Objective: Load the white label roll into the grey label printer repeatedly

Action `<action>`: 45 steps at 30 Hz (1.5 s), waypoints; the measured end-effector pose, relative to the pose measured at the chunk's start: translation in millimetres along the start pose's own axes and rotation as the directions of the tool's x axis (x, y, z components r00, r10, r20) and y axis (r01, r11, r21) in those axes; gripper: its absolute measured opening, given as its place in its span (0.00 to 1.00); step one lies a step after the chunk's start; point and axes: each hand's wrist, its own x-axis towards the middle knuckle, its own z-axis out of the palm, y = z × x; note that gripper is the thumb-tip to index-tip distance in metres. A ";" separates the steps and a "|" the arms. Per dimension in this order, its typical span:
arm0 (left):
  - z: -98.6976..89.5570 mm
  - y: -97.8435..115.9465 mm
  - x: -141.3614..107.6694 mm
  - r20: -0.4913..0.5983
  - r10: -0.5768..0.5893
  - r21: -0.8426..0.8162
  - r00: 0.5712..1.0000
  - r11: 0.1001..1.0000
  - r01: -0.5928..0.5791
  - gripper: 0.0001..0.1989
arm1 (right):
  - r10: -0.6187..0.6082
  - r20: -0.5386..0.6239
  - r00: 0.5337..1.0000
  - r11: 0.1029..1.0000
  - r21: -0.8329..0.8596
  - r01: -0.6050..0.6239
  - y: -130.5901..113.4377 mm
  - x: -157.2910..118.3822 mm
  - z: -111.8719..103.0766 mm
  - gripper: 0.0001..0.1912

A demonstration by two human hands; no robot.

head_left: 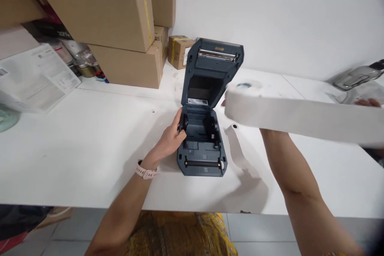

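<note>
The left hand [171,140] clasps the near-left rim of an open dark printer [198,144], its lid [213,68] raised, on a white table [90,148]. The right hand [223,103], mostly hidden, holds a large paper roll [243,102] above the table, right of the printer, its broad strip stretching right. Below lies a small roll [235,127] with curling paper, while another person's fingers [370,103] show at far right

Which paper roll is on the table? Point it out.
The small roll with the dark core, beside the open printer; the big roll is held up in midair.
</note>
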 end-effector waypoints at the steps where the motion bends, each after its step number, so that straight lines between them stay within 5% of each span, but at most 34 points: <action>1: 0.0 0.1 0.1 0.001 0.002 -0.002 1.000 1.000 -0.002 0.42 | -0.022 0.087 0.996 1.000 -0.015 0.023 -12.2 3.4 6.6 0.40; 7: 0.2 0.7 -0.5 0.016 -0.032 0.000 0.999 0.999 0.032 0.43 | -0.024 0.429 0.903 0.895 -0.393 0.211 -57.0 21.8 60.0 0.38; 15: 1.7 0.6 -2.5 0.003 -0.013 -0.008 1.000 1.000 0.013 0.42 | 0.082 0.546 0.834 0.827 -0.504 0.248 -34.8 34.2 83.2 0.39; 19: 1.6 1.7 -3.3 -0.001 -0.021 -0.007 1.000 1.000 0.021 0.41 | -0.099 0.479 0.872 0.773 -0.515 0.370 -24.3 22.9 91.1 0.44; 24: 0.2 1.1 -3.9 0.003 0.005 0.000 1.000 1.000 -0.005 0.40 | -0.357 0.295 0.886 0.737 -0.494 0.461 -25.2 -37.6 105.4 0.35; 30: -0.5 2.1 -3.3 0.017 -0.005 0.001 1.000 1.000 0.005 0.38 | -0.348 0.299 0.889 0.727 -0.512 0.457 -34.1 -102.6 115.4 0.39; 39: 1.1 6.1 -6.5 0.004 -0.040 0.046 0.999 0.998 0.040 0.35 | -0.362 0.216 0.907 0.685 -0.599 0.416 -36.3 -123.1 133.9 0.49; 43: 10.3 28.3 -23.3 -0.058 0.132 0.286 0.990 0.952 -0.110 0.30 | -0.370 0.135 0.919 0.668 -0.649 0.364 -44.0 -144.5 157.1 0.55; 45: 20.2 42.3 -35.6 0.052 0.248 0.393 0.967 0.885 -0.248 0.27 | -0.377 0.128 0.917 0.651 -0.668 0.361 -48.3 -152.6 164.5 0.54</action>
